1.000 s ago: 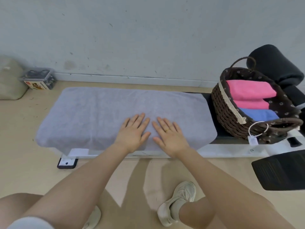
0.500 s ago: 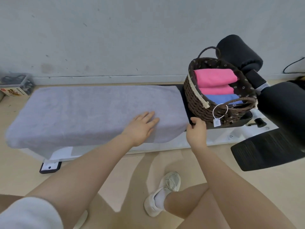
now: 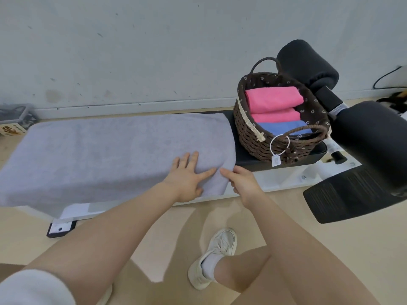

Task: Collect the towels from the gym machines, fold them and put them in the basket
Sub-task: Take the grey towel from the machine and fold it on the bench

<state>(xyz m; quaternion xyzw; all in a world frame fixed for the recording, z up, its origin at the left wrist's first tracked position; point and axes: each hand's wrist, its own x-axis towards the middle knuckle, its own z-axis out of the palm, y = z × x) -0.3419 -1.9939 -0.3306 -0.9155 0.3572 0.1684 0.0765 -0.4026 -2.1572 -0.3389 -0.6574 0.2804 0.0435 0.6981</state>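
Grey towel [image 3: 114, 155] lies spread along the counter [image 3: 275, 183], just left of the basket [image 3: 253, 133]. The left hand [image 3: 187, 179] presses it flat, fingers spread; the right hand [image 3: 242, 181] pinches its near right corner. Folding is starting; next, that corner likely needs carrying leftward across.

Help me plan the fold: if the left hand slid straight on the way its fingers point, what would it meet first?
More of the grey towel the left hand rests on, then probably the bare black bench pad before the basket; depth is uncertain.
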